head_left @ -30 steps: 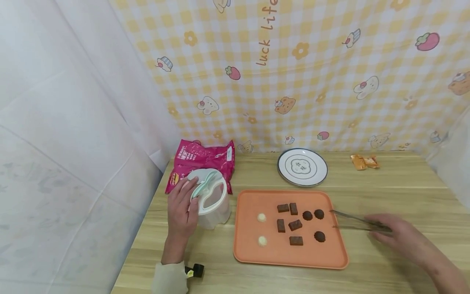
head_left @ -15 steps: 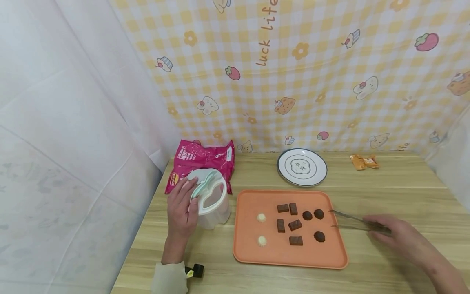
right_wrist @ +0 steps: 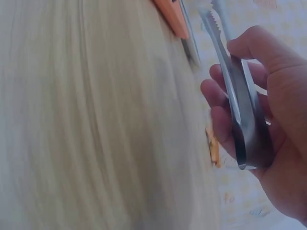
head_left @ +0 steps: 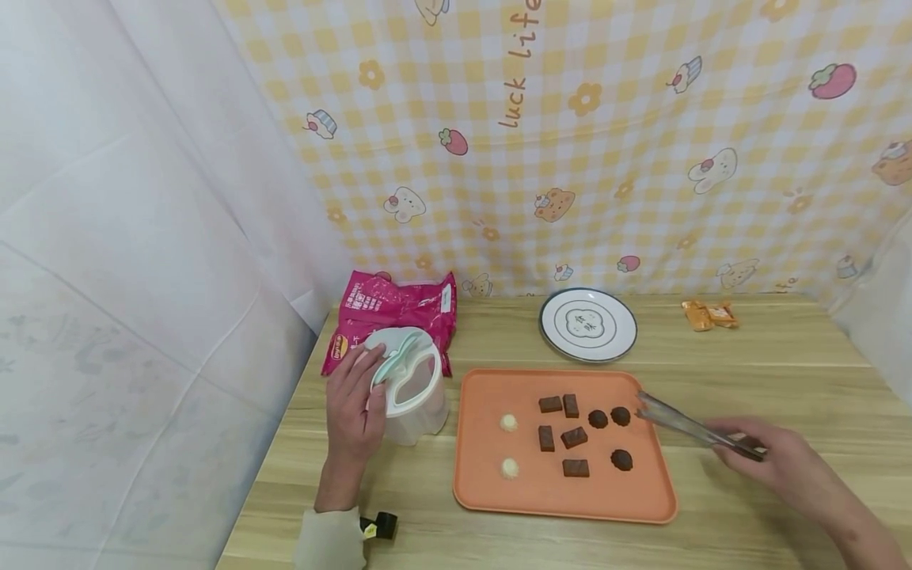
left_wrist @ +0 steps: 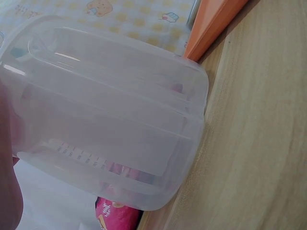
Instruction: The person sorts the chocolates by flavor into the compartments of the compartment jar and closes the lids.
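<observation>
In the head view my left hand [head_left: 354, 404] grips the upper left side of a clear plastic storage container [head_left: 416, 423], thumb and fingers at its pale green and white lid. The left wrist view shows the container's translucent wall [left_wrist: 110, 105] close up. My right hand [head_left: 773, 455] holds metal food tongs [head_left: 684, 425], whose serrated tips hang by the right rim of the orange tray [head_left: 492, 495]. On that tray lie several brown chocolate bars [head_left: 575, 468], several dark round chocolates [head_left: 621, 459] and two cream-white pieces [head_left: 509, 468]. Nothing shows between the tongs' tips.
A pink snack bag [head_left: 399, 305] lies behind the container. Behind the tray is a white plate [head_left: 620, 321] with a dark rim. Small orange wrapped packets [head_left: 708, 315] sit at the back right. A patterned curtain [head_left: 570, 142] hangs behind the table.
My right hand has turned the tongs, so a broad flat arm now faces up and the arms look closer together. My left hand stays on the container; the chocolates have not moved.
</observation>
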The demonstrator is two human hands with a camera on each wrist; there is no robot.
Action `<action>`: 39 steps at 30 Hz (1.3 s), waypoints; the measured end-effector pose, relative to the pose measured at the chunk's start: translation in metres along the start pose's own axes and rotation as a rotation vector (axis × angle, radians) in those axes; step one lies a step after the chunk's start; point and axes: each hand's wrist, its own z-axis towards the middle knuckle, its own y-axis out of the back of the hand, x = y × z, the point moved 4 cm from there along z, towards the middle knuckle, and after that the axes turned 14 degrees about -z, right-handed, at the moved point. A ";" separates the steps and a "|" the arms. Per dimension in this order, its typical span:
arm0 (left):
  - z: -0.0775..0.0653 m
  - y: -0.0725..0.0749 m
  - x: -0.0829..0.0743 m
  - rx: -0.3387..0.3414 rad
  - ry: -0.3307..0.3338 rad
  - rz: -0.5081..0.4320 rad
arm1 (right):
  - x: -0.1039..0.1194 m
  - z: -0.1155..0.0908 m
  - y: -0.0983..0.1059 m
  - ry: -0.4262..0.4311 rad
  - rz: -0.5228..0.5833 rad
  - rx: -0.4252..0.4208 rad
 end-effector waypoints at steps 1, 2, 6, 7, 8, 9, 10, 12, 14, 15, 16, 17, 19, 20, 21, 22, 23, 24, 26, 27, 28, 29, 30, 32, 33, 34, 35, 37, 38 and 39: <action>0.000 0.000 0.000 0.000 0.000 -0.001 | 0.004 0.001 0.000 0.005 0.013 -0.010; 0.000 0.000 0.000 -0.001 0.000 -0.002 | 0.008 0.003 0.001 0.020 0.019 -0.024; 0.000 0.000 0.000 -0.002 0.003 0.000 | 0.030 0.012 0.000 0.102 0.043 -0.042; 0.000 0.000 0.000 -0.003 0.003 -0.002 | 0.036 0.014 -0.001 0.121 0.042 -0.042; 0.000 0.000 0.000 -0.003 0.002 -0.003 | 0.042 0.016 -0.002 0.144 0.043 -0.040; 0.000 0.000 0.000 -0.003 0.002 -0.004 | 0.048 0.018 -0.003 0.162 0.046 -0.035; 0.000 0.000 0.000 -0.003 0.001 -0.006 | 0.053 0.020 -0.004 0.185 0.045 -0.031; 0.000 -0.001 0.000 -0.005 -0.002 -0.009 | 0.064 0.024 -0.007 0.220 0.037 -0.025; 0.000 -0.001 0.000 -0.005 -0.006 -0.008 | 0.074 0.028 -0.010 0.263 0.030 -0.025; 0.000 -0.001 0.000 -0.005 -0.007 -0.007 | 0.079 0.030 -0.013 0.290 0.029 -0.027; 0.001 -0.001 0.000 -0.006 -0.009 -0.007 | 0.084 0.032 -0.015 0.315 0.021 -0.028; 0.001 -0.001 0.000 -0.006 -0.010 -0.006 | 0.088 0.034 -0.017 0.342 0.014 -0.031; 0.001 -0.001 0.000 -0.007 -0.010 -0.005 | 0.097 0.037 -0.022 0.400 0.002 -0.042; 0.000 -0.001 0.000 -0.008 -0.010 -0.005 | 0.101 0.039 -0.025 0.430 -0.007 -0.048; 0.000 -0.001 0.000 -0.007 -0.009 -0.005 | 0.105 0.040 -0.027 0.453 -0.015 -0.050; 0.000 -0.001 0.000 -0.008 -0.010 -0.006 | 0.109 0.042 -0.030 0.474 -0.025 -0.052; 0.000 -0.001 0.000 -0.009 -0.010 -0.006 | 0.112 0.043 -0.032 0.494 -0.031 -0.050; 0.000 0.000 0.000 -0.009 -0.009 -0.006 | 0.116 0.044 -0.034 0.511 -0.037 -0.046; 0.000 -0.001 0.000 -0.008 -0.007 -0.005 | 0.122 0.044 -0.039 0.536 -0.055 -0.032; 0.000 -0.001 0.000 -0.009 -0.005 -0.005 | 0.125 0.045 -0.040 0.544 -0.062 -0.024; 0.000 -0.001 0.000 -0.009 -0.004 -0.005 | 0.128 0.045 -0.042 0.549 -0.071 -0.020; 0.000 -0.001 0.000 -0.008 -0.001 -0.003 | 0.131 0.045 -0.044 0.556 -0.079 -0.017; 0.000 -0.001 0.000 -0.008 0.002 -0.002 | 0.134 0.045 -0.045 0.566 -0.084 -0.016; 0.000 -0.001 0.000 -0.007 0.004 -0.001 | 0.139 0.045 -0.048 0.576 -0.082 -0.009; -0.001 -0.001 0.000 -0.007 0.005 -0.002 | 0.141 0.045 -0.050 0.578 -0.078 -0.004; -0.001 -0.001 0.000 -0.008 0.004 -0.003 | 0.143 0.045 -0.052 0.579 -0.076 0.000; -0.001 -0.001 0.000 -0.008 0.004 -0.002 | 0.144 0.045 -0.054 0.581 -0.076 0.007; -0.001 -0.001 0.000 -0.008 0.004 -0.002 | 0.147 0.045 -0.057 0.579 -0.086 0.014; -0.001 -0.001 0.000 -0.009 0.003 -0.003 | 0.148 0.045 -0.059 0.579 -0.093 0.013; -0.001 -0.001 0.000 -0.009 0.003 -0.003 | 0.148 0.045 -0.060 0.577 -0.108 0.008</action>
